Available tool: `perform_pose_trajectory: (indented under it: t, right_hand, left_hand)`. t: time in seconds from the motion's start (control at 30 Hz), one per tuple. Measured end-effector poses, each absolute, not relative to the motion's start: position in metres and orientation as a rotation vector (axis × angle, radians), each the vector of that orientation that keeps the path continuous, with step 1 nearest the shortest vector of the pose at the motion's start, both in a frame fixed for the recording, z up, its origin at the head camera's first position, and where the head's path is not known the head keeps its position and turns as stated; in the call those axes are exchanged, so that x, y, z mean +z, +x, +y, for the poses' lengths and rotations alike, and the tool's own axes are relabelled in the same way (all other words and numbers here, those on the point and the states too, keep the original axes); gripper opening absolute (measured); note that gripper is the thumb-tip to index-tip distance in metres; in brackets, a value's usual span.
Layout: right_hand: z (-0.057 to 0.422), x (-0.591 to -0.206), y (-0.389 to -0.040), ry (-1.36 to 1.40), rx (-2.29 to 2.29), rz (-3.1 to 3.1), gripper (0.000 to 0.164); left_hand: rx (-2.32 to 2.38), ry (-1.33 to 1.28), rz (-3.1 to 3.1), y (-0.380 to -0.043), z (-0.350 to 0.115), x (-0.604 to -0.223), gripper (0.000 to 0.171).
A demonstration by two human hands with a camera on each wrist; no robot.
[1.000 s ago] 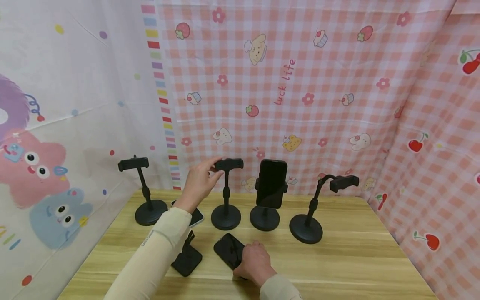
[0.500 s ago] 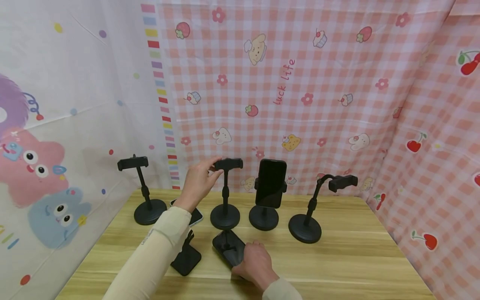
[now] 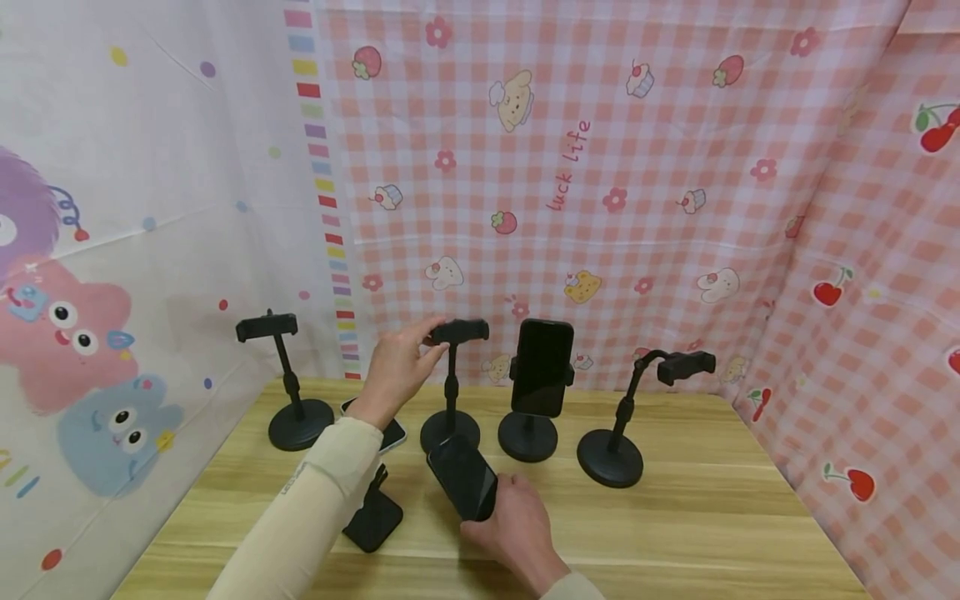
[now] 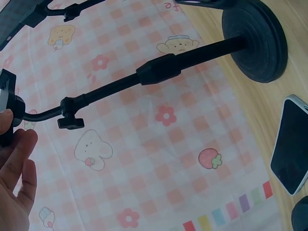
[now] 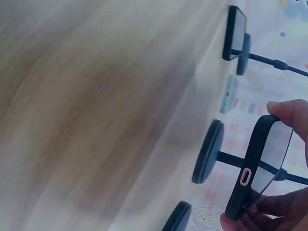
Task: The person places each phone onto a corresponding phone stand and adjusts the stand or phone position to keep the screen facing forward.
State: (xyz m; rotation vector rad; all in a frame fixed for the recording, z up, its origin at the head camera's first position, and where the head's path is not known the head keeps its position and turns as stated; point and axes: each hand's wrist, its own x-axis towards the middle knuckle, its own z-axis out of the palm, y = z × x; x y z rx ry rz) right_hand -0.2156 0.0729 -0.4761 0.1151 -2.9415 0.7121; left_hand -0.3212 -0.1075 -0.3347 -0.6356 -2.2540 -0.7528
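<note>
head view: the right hand (image 3: 517, 527) grips the dark phone (image 3: 462, 478) by its edges over the bench (image 3: 697, 533); an even pinch should stop it slipping. farther off, the left hand (image 3: 400, 372) pinches the clamp (image 3: 467, 331) of a stand (image 3: 452, 389), best steadied lightly.

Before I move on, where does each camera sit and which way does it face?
Head: worn on the head, facing forward and down at the table; left hand, right hand and sleeves show.
Left wrist: on that wrist, facing the stand whose clamp the left hand pinches; only that hand shows.
Right wrist: on that wrist, facing the held phone; part of that hand shows.
Head and right wrist share that phone.
</note>
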Motion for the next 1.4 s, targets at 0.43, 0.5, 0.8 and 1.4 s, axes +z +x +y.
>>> perform_pose_trajectory:
  t: [0.43, 0.5, 0.8, 1.4]
  right_hand:
    - [0.077, -0.452, -0.206, 0.083, 0.752, -2.833, 0.086]
    - [0.079, -0.45, -0.206, 0.096, 0.751, -2.815, 0.085]
    - [0.082, -0.443, -0.203, 0.108, 0.761, -2.788, 0.086]
    - [0.089, -0.428, -0.198, 0.026, 0.809, -2.713, 0.086]
  left_hand:
    - [-0.691, -0.642, -2.235, -0.316, -0.106, -0.334, 0.038]
    - [-0.693, -0.646, -2.231, -0.314, -0.105, -0.334, 0.038]
    - [-0.668, -0.67, -2.2, -0.307, -0.104, -0.333, 0.036]
    - [-0.665, -0.674, -2.218, -0.301, -0.106, -0.334, 0.041]
